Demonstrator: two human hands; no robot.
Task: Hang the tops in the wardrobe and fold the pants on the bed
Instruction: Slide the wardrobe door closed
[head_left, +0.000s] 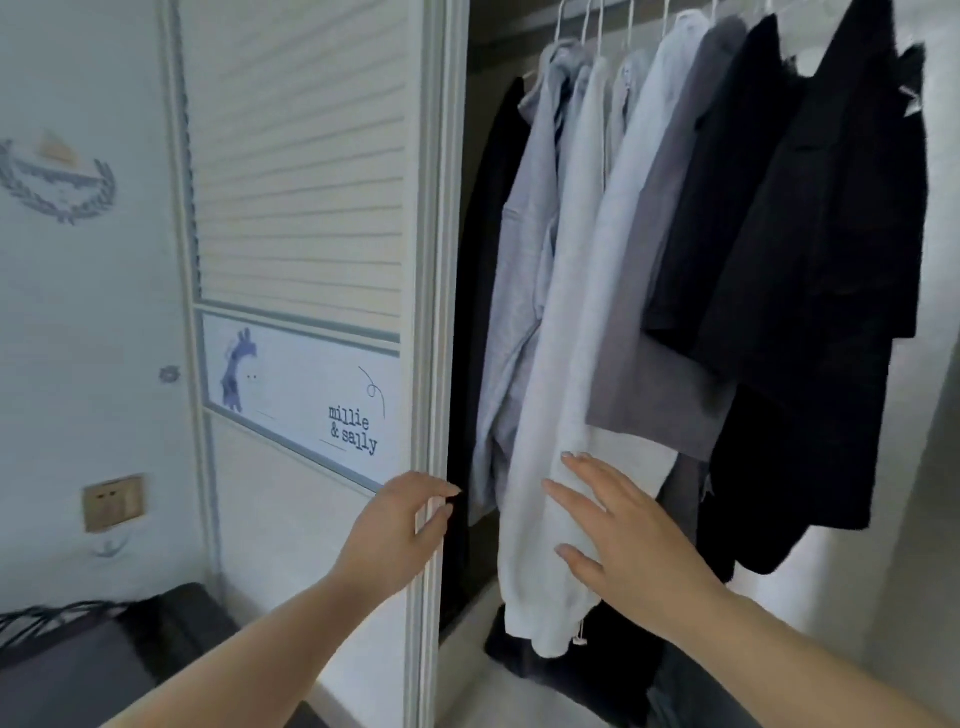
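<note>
Hands, nearest item: our left hand (400, 525) rests with loosely bent fingers on the edge of the sliding wardrobe door (431, 364), holding nothing; our right hand (618, 545) lies flat and spread, fingers straight, against the hem of a white hoodie (566, 364). The two hands sit apart, the door frame between them.

Tops, next: a row on white hangers (592, 26), long axes vertical. Left to right we list a black garment (488, 260), a pale blue shirt (524, 291), the white hoodie, a grey top (670, 291) and black tops (810, 234). All hang ahead of and above the hands; the right hand is the nearer and already touches the hoodie.

Wardrobe floor, below: dark folded fabric (613, 654).

Far left: wall socket (113, 502), wall decal (57, 179).

Judgement: hanging looks largely done; pants and bed are not in view.
</note>
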